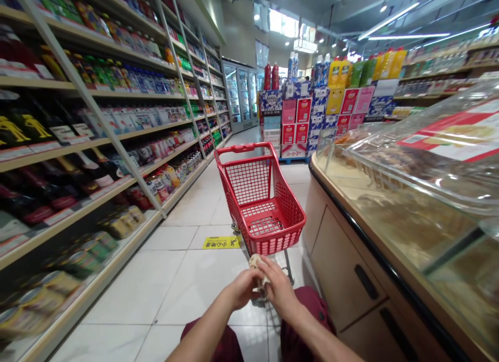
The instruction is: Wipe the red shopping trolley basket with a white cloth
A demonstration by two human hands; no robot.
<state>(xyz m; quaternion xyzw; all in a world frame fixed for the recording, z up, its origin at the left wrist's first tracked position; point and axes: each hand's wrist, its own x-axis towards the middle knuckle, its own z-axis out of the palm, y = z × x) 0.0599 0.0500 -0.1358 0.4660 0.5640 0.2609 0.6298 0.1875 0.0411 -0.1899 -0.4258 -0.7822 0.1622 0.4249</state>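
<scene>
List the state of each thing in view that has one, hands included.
Left hand, curled around the pale item
Right hand, fingers over it
Pale item, held; material unclear
Red cart, upright
Yellow floor sign, flat
Cabinet door, shut
Fridge doors, look shut
Ceiling light, lit

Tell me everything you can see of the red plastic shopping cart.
The red, plastic-looking shopping cart stands upright on pale floor tiles. It has lattice walls and a perforated base; the tall end with the handlebar is farther away, its sides sloping to a low near end. A grey, metal-looking frame shows below, with a wheel visible at left. The left hand and right hand aren't gripping it.
</scene>
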